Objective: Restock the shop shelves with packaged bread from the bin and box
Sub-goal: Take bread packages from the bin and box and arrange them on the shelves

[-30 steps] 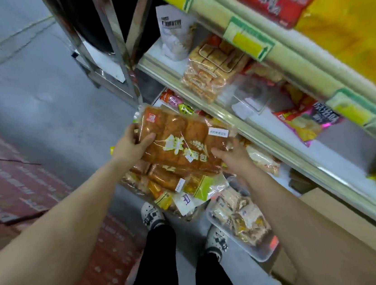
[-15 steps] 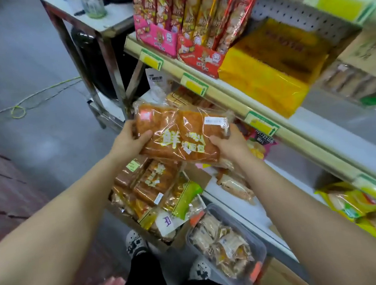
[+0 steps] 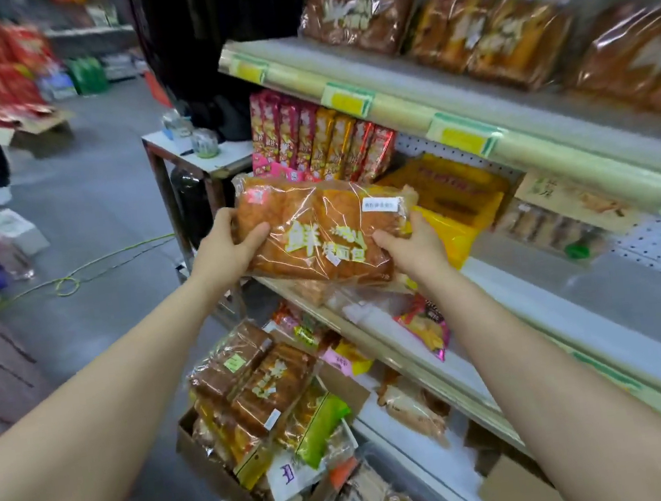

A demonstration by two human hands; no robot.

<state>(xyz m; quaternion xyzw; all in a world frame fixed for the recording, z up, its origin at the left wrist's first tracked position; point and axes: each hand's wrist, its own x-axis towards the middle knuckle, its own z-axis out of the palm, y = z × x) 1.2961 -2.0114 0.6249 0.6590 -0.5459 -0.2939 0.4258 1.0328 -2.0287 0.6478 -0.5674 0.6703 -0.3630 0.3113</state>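
1. The bread pack (image 3: 318, 235), a clear-wrapped brown loaf with pale lettering and a white label near its right end, is in the air between both hands, tipped a little down to the right.
2. The left hand (image 3: 223, 253) grips its left end, thumb on the top face and fingers curled behind. The right hand (image 3: 412, 248) clamps the right end the same way. Neither hand is free.
3. We place the pack in front of the left end of the middle shelf (image 3: 577, 303), just before the yellow packets (image 3: 456, 201) and the upright snack boxes (image 3: 319, 139).
4. Below it on the floor, the box (image 3: 218, 472) holds more wrapped loaves (image 3: 253, 380), and the clear bin (image 3: 397, 467) beside it holds smaller pale packs. Plenty remains to shelve.
5. We judge the step in hand to be the carry from box to shelf: the pack is picked up but not yet set down.
6. Loaves of the same look lie on the top shelf (image 3: 386, 108), with bare room at its left end. That seems the likely place, though we cannot be sure.
7. The next move then calls for raising the pack over the front rail with its price tags. It must then be levelled and slid in beside the nearest loaf (image 3: 357, 9) without squeezing the soft bread.
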